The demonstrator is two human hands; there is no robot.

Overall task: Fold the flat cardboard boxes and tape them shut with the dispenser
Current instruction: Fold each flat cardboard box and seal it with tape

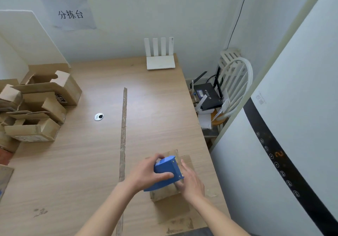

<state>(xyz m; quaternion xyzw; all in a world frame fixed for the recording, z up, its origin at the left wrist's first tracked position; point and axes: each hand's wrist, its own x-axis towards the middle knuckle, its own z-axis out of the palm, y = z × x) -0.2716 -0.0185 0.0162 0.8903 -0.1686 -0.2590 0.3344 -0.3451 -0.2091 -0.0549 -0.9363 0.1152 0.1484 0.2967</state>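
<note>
A small brown cardboard box (pixel 164 193) sits on the wooden table (pixel 87 162) near its front right edge. A blue tape dispenser (pixel 167 169) lies on top of the box. My left hand (pixel 148 173) grips the dispenser from the left, thumb across its side. My right hand (pixel 192 180) rests against the box's right side, fingers reaching to the dispenser's lower end. Most of the box top is hidden under the dispenser and my hands.
A pile of folded and half-open cardboard boxes (pixel 36 107) fills the table's left side. A white router (pixel 160 60) stands at the back. A strip of tape (pixel 123 135) runs down the middle, beside a metal grommet (pixel 98 116). A white appliance (pixel 292 144) stands right.
</note>
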